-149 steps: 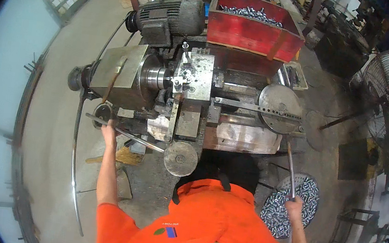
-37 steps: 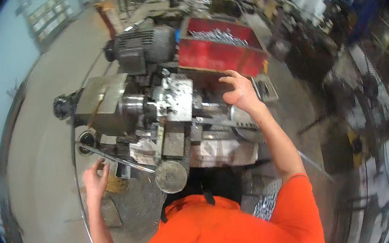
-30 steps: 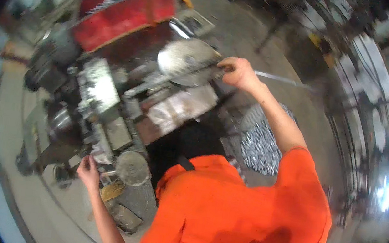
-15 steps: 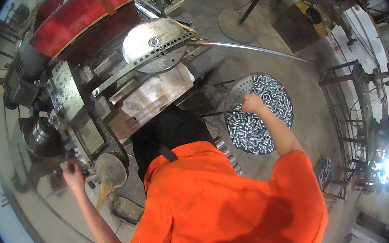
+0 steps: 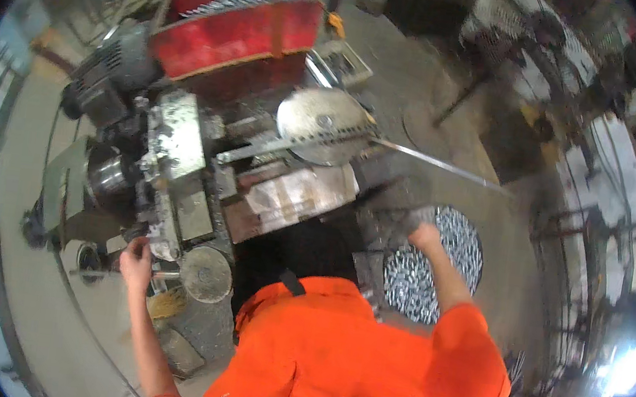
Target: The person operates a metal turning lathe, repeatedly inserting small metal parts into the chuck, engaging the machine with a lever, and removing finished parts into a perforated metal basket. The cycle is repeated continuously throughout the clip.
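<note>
Reaching right, we note our right hand (image 5: pixel 425 233) at the round tray of metal pieces (image 5: pixel 446 248), grip unclear; left hand (image 5: pixel 137 258) closed on the machine's lever (image 5: pixel 143 235).

red bin (image 5: pixel 235 32) of metal parts | motor (image 5: pixel 108 80) | floor fan (image 5: pixel 525 34)

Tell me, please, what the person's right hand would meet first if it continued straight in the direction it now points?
Probably the round basket of small metal parts, just below the right hand; motion blur makes depth unclear.
</note>
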{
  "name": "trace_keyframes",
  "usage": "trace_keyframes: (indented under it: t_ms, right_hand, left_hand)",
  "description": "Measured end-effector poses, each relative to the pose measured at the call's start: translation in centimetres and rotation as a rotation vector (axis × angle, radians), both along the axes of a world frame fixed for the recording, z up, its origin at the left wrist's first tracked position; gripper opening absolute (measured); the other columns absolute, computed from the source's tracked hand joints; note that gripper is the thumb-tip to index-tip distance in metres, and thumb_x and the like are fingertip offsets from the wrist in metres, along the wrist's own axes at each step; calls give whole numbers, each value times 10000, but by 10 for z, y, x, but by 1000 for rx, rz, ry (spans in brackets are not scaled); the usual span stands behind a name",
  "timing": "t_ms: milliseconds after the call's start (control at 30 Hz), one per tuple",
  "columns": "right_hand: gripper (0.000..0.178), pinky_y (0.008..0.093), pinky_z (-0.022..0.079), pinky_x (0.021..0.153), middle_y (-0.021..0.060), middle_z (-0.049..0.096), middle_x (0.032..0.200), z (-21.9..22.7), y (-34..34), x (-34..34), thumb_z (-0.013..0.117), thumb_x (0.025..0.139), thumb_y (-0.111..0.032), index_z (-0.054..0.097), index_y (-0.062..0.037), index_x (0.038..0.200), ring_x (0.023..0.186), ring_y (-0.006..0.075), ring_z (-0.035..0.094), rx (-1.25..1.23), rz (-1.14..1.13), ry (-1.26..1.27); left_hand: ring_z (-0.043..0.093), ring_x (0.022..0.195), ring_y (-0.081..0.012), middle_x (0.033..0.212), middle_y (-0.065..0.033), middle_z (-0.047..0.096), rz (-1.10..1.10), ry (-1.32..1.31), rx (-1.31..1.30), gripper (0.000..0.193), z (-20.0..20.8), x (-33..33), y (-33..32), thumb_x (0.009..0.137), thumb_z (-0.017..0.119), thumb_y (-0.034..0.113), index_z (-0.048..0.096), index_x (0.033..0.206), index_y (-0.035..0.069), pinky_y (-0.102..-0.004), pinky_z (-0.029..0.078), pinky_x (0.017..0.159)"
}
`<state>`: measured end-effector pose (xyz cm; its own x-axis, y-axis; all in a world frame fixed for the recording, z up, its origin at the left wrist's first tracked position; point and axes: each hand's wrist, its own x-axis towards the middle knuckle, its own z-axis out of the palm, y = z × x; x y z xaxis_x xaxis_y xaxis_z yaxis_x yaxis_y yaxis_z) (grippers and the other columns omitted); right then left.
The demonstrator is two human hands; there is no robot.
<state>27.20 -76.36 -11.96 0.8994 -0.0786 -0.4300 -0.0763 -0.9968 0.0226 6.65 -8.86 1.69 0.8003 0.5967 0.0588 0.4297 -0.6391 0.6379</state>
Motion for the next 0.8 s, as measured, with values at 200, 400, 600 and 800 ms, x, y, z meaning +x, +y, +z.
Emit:
trace_keyframes:
  t_ms: [200, 400, 600, 800]
  right_hand:
    - [179, 324, 500, 696, 108, 654, 788, 52, 31, 15, 607, 648, -147, 709, -59, 766, 781, 234, 632, 813, 2, -177]
    - [396, 360, 431, 905, 110, 580, 1102, 212, 262, -7, 637, 540, -92, 705, -96, 930, 1060, 280, 540, 1292, 862, -181]
    - [341, 352, 475, 752, 132, 573, 993, 276, 369, -56, 634, 528, -19, 665, -56, 866, 869, 286, 562, 1444, 1122, -444]
    - [287, 386, 476, 758, 142, 559, 999, 269, 375, -64, 624, 544, -81, 647, -40, 827, 881, 311, 543, 1191, 1304, -497]
  left_hand:
    - [599, 601, -127, 682, -67, 615, -78, -245, -461, 159, 67, 11, -45, 852, 543, 44, 610, 948, -63, -255, 477, 594]
    - [617, 623, -147, 706, -96, 639, -368, -257, -793, 252, 115, 60, -129, 918, 508, 160, 608, 930, -71, -267, 491, 611]
    - [615, 626, -165, 714, -75, 632, -347, -362, -1334, 392, 113, 59, -162, 942, 473, 358, 619, 895, -3, -276, 504, 601]
    - [585, 538, -129, 615, -58, 606, -379, -246, -637, 346, 115, 43, -147, 896, 561, 304, 627, 794, -20, -257, 455, 502]
